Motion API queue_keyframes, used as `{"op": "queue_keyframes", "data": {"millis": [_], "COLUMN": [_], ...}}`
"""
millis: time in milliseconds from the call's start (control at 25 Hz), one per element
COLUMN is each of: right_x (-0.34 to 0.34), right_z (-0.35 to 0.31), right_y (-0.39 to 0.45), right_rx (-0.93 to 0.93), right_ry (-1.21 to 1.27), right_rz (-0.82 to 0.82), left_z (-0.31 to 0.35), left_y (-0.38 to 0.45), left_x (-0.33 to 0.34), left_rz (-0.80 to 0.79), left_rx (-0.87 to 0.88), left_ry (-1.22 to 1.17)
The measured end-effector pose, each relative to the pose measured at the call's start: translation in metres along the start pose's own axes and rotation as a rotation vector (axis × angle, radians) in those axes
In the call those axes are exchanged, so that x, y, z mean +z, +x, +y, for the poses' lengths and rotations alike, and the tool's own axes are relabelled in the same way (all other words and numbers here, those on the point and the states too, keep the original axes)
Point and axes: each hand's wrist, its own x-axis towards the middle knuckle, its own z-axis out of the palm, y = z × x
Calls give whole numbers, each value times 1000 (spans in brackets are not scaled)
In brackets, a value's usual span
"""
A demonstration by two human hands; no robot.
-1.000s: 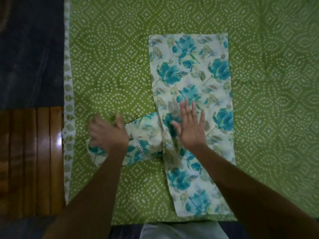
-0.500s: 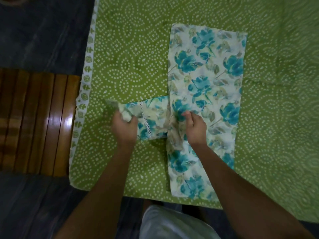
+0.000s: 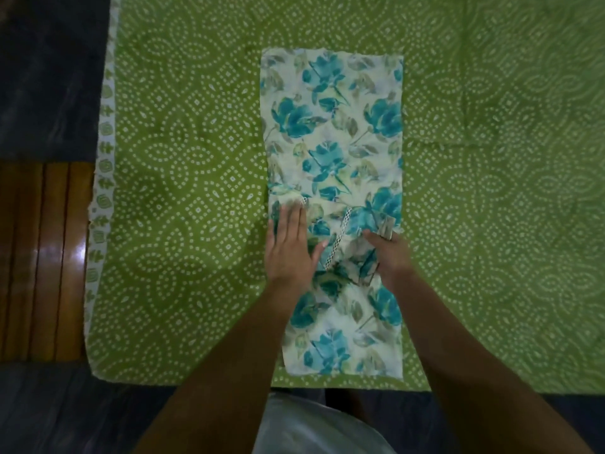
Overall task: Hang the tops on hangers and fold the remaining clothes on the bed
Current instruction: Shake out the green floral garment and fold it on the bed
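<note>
So the floral garment (image 3: 334,152) is lying in a long folded strip on the bed's green dotted sheet (image 3: 183,191). Left hand (image 3: 289,247) is flat, fingers straight, pressing down on the left edge of the fabric. Just right of it, the sleeve with the white lace trim (image 3: 340,234) is folded across the body. Right hand (image 3: 391,255) has its grip clamped on the sleeve end, fingers curled round the cloth.
</note>
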Motion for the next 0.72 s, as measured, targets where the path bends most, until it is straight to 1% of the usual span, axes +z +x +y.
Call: {"op": "queue_keyframes", "data": {"millis": [80,160,240,280,320,360,400,440,480,520,560,600,640,720], "right_x": [-6,-12,-19,-25,-33,-45,-60,-78,-97,-112,-121,-123,-120,-107], "right_z": [4,3,3,6,14,25,41,53,64,71,77,79,78,71], "right_y": [10,22,28,27,24,19,16,12,12,12,16,22,30,43], "right_rx": [-85,-174,-266,-342,-450,-587,-741,-901,-1053,-1193,-1305,-1376,-1414,-1397], "right_ry": [-161,-405,-562,-614,-676,-777,-921,-1117,-1335,-1528,-1669,-1764,-1795,-1734], "right_rz": [46,132,202,234,246,222,155,55,-84,-220,-319,-389,-435,-558], "left_z": [-13,-19,-23,-25,-28,-34,-43,-54,-66,-77,-86,-90,-90,-86], "left_y": [6,11,11,10,8,4,-1,-7,-13,-17,-19,-18,-15,-8], "left_x": [14,24,27,26,23,20,18,15,14,15,19,25,30,40], "left_rz": [-51,-70,-71,-57,-50,-46,-35,-31,-40,-56,-63,-66,-74,-54], "left_rx": [36,66,113,162,249,374,519,650,752,826,877,912,929,974], "left_ry": [66,89,119,114,101,99,129,186,239,283,319,363,394,373]}}
